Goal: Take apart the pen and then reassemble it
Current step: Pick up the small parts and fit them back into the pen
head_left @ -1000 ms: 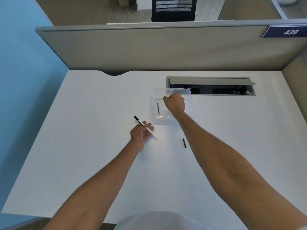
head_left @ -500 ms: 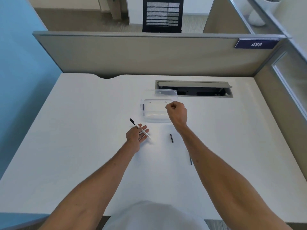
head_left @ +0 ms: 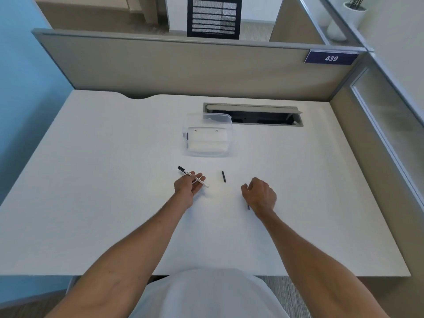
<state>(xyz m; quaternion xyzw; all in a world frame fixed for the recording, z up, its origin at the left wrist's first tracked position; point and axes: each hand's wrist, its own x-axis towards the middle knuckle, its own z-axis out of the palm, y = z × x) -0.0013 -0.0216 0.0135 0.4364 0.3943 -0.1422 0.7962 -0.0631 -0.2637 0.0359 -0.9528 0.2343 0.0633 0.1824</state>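
Pen body, white with a black end, lies across the half-open left hand, loosely pinched rather than gripped, just above the white desk. A short black piece rests on the desk between the hands, apart from both. The right hand is curled, knuckles up, over a thin dark part at its wrist edge; whether it grasps anything cannot be told. A clear plastic tub stands farther back. Reassembly would go best with the body held steady and each part fed in along its axis.
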